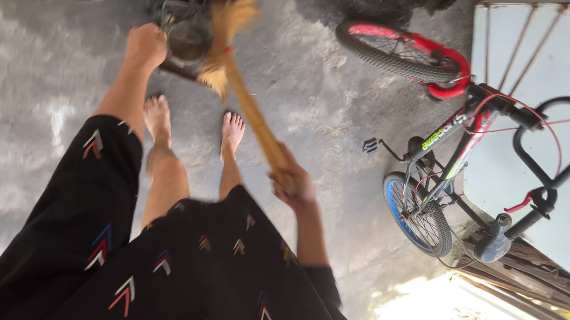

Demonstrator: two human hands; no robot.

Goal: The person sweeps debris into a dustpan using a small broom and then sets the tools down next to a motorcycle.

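- The right hand [291,181] is clenched around the handle of a broom [239,63], whose straw head points far, above the bare feet.
- The left hand [146,44] grasps a round metal container [188,40] just left of the straw.
- A small bicycle [444,154] stands at right.

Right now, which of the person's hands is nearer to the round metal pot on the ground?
The left. The left hand is right beside the metal pot, at its rim. The right hand is lower and farther off, gripping the broom handle.
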